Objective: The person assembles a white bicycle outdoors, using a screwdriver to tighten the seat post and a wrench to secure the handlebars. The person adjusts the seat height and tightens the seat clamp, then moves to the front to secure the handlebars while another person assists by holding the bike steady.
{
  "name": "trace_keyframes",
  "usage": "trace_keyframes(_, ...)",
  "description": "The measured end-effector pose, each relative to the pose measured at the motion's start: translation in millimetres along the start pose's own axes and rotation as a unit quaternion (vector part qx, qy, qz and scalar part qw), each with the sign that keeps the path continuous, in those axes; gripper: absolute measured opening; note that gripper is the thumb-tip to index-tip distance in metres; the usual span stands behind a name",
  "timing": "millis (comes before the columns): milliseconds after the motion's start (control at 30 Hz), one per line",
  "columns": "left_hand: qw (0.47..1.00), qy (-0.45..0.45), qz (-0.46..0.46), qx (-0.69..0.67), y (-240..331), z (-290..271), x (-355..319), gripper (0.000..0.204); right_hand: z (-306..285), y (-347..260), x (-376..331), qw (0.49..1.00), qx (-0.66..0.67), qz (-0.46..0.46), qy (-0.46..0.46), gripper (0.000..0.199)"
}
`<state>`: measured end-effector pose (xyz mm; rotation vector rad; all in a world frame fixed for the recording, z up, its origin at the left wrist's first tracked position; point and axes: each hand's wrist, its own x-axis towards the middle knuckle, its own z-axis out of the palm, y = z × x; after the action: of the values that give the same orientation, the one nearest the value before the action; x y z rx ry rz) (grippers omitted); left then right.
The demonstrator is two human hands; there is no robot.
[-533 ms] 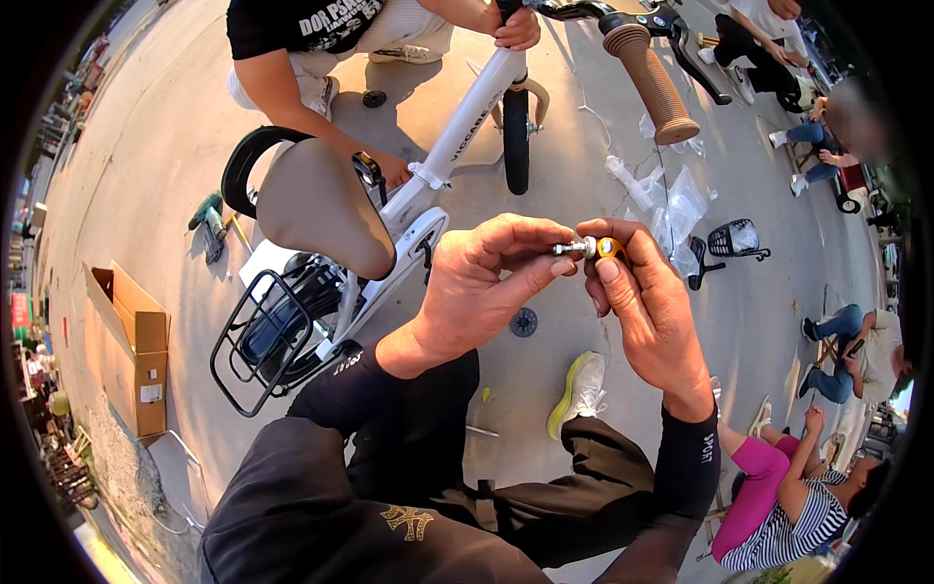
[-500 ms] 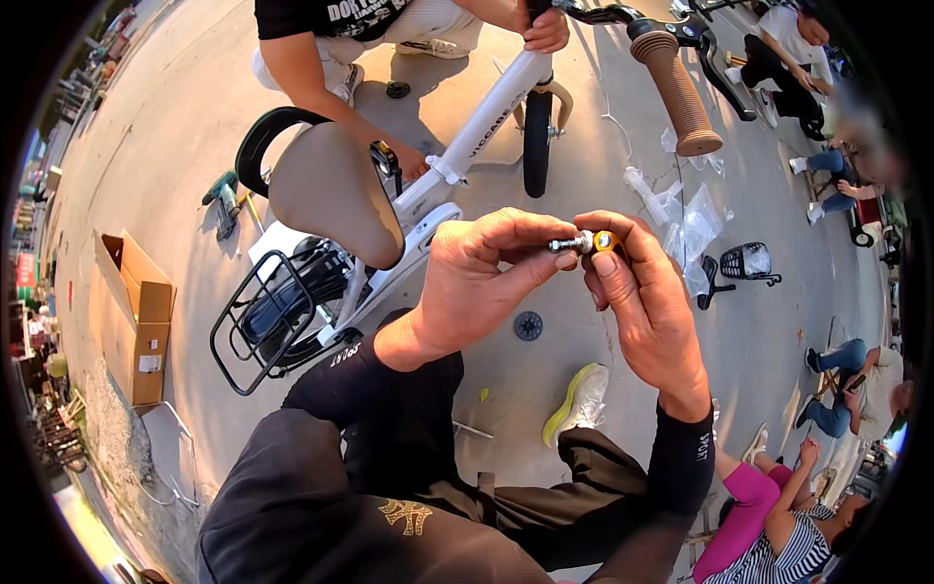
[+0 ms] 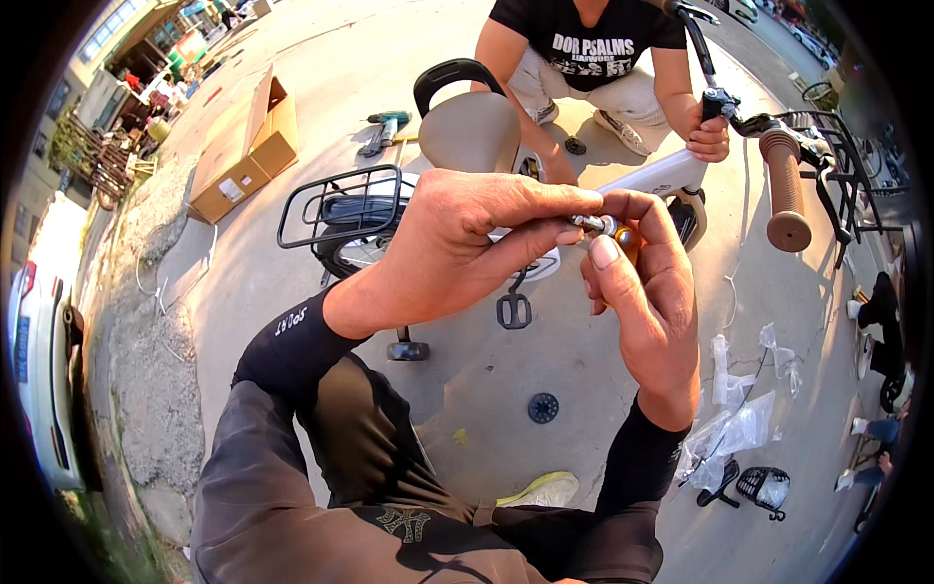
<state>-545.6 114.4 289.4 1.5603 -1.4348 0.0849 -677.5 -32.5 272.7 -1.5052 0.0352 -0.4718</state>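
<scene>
At the view's two o'clock, the left hand (image 3: pixel 449 232) is pinching a bolt (image 3: pixel 590 224) and the right hand (image 3: pixel 650 292) is gripping an orange piece (image 3: pixel 632 245); a loosening pinch could be dropping them on the ground (image 3: pixel 467 384).

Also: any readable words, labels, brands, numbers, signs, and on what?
Places only, wording not copied:
Black T-shirt: white print, largest line readable.
Left black sleeve: pale lettering, readable.
Right black sleeve: too small.
Dark garment: stylised emblem.
Cardboard box: white label, too small.
White bike frame: marking, too small.
Pale car: blue plate, blurred.
</scene>
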Motion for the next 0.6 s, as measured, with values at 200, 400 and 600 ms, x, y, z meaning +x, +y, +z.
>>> trace_keyframes(200,0.996,-0.027,0.017,0.080,38.2,-15.1,-10.0,0.032,-6.4,-27.6,1.7,0.992,0.018,0.061,-0.105,0.019)
trace_keyframes(400,0.978,-0.020,0.033,0.205,58.3,17.1,-23.1,0.030,-26.9,-4.2,-19.8,0.988,0.035,0.065,-0.136,0.020)
trace_keyframes(600,0.968,-0.116,-0.126,0.181,56.6,64.1,-87.8,0.023,-25.0,89.8,-85.4,0.922,0.243,0.224,-0.201,0.025)
